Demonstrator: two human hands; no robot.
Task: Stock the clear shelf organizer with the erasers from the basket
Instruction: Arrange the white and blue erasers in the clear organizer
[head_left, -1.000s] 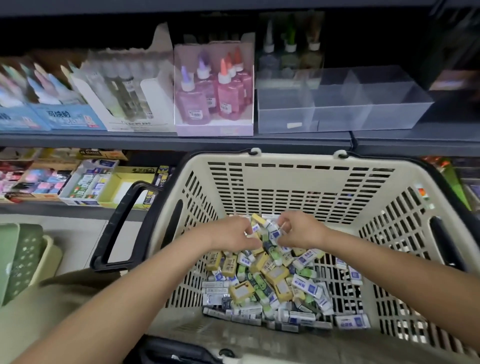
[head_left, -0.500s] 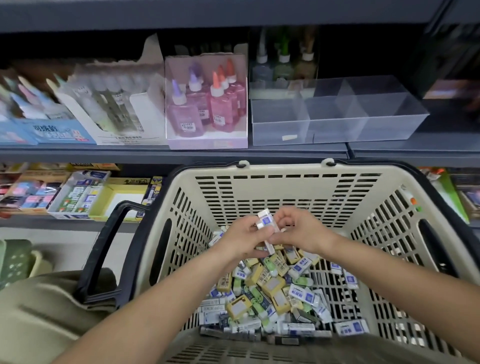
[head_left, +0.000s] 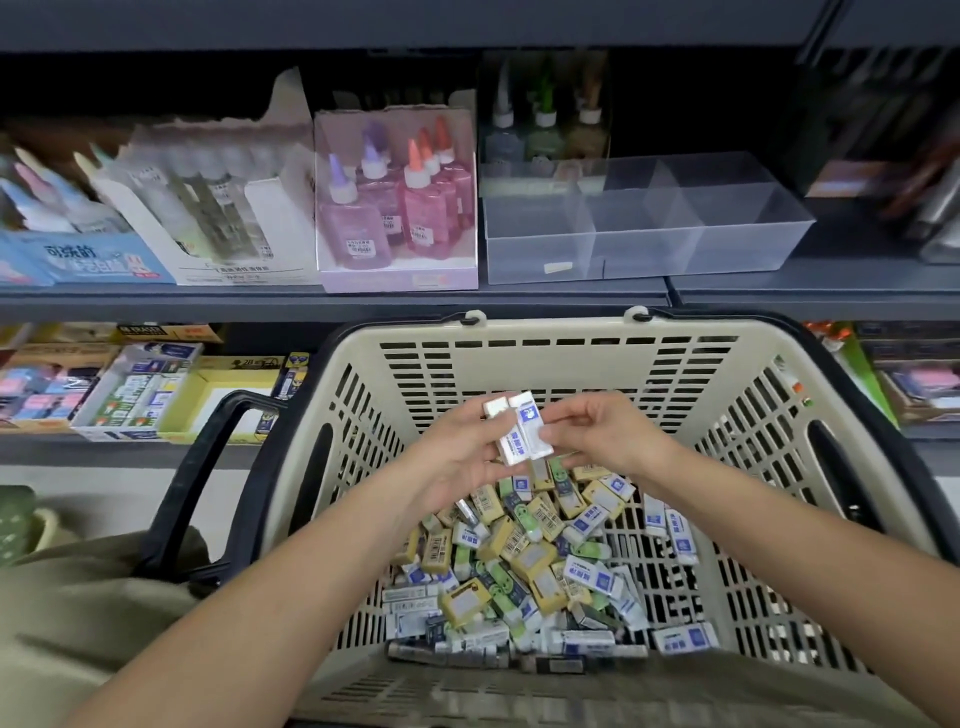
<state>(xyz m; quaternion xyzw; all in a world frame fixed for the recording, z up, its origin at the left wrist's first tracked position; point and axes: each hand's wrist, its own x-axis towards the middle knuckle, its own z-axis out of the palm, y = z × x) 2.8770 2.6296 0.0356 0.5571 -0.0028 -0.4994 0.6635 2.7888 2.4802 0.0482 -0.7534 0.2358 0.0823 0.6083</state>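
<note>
1. Far left, your view takes in shelf stock: blue boxes (head_left: 78, 257) and a white carton (head_left: 208, 218) on the upper shelf (head_left: 332, 304), with small cartons (head_left: 135, 389) on the lower shelf. None of it touches the basket.
2. The basket's black handle (head_left: 208, 467) hangs folded down outside the left wall, beside your left forearm.
3. Your left hand (head_left: 457, 457) is raised over the middle of the basket (head_left: 519, 338), below rim height, fingers clamped on two white erasers (head_left: 514, 431) with blue labels, held side by side and nearly upright.
4. The pink glue box (head_left: 397, 208) stands on the upper shelf just left of the organizer (head_left: 644, 218), very close; you cannot tell whether they touch.
5. The eraser pile (head_left: 524, 566) lies loose on the basket floor, heaped toward the near wall, below both hands. Bare slotted floor shows to its right.
6. Your right hand (head_left: 602, 436) meets the same two erasers from the right, fingertips pinched on their edge.
7. The organizer sits on the upper shelf beyond the basket's far rim, slightly right of your hands. Its top is open, dividers split it into compartments, and all look unfilled apart from a small label at the front left.
8. Between the far rim and the shelf lip the way up is open.
9. Right of the organizer, dark blurred stock (head_left: 883, 156) stands near its end wall.
</note>
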